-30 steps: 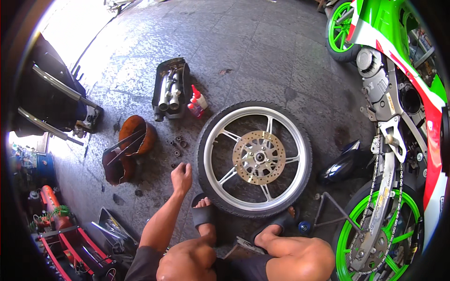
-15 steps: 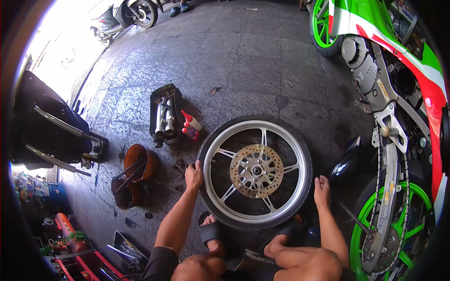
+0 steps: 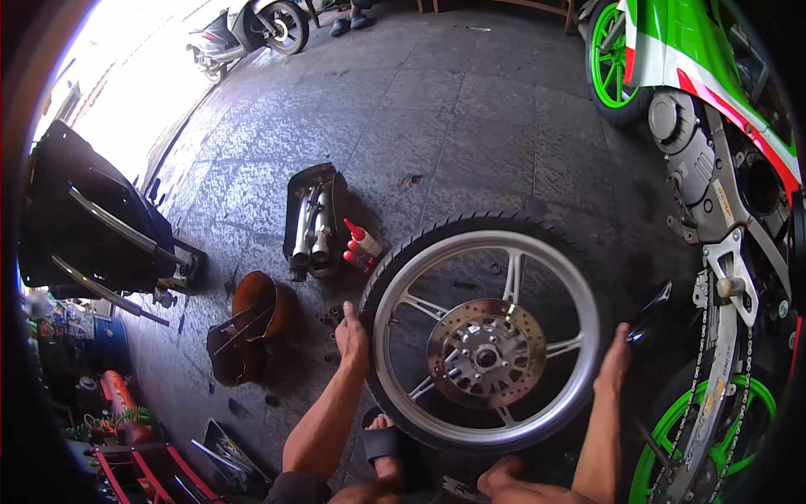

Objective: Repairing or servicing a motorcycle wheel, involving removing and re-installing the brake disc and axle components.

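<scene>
My left hand (image 3: 350, 336) grips the left side of a silver spoked wheel (image 3: 457, 244) with a black tyre (image 3: 386, 391) and a brake disc (image 3: 449, 344). My right hand (image 3: 617, 357) holds the tyre's right side, its fingers partly hidden. The wheel looks slightly raised off the floor between my hands, above my sandalled feet (image 3: 382, 441). Left of it lie small dark metal parts (image 3: 327, 315), red-capped bottles (image 3: 363, 245), a dark tray with silver fork tubes (image 3: 311, 227) and rusty-brown open containers (image 3: 256, 311).
A green, white and red motorcycle (image 3: 705, 168) lines the right, a glossy black part (image 3: 648, 311) beside it. Dark bodywork with tubes (image 3: 92, 202) is at left, red metal equipment (image 3: 126, 454) lower left. A scooter (image 3: 243, 38) and another person's feet (image 3: 344, 25) are at the back.
My right hand came in to the wheel's right side and my left hand moved onto its left side. The wheel now appears larger and lifted; the view has tipped up toward the back.
</scene>
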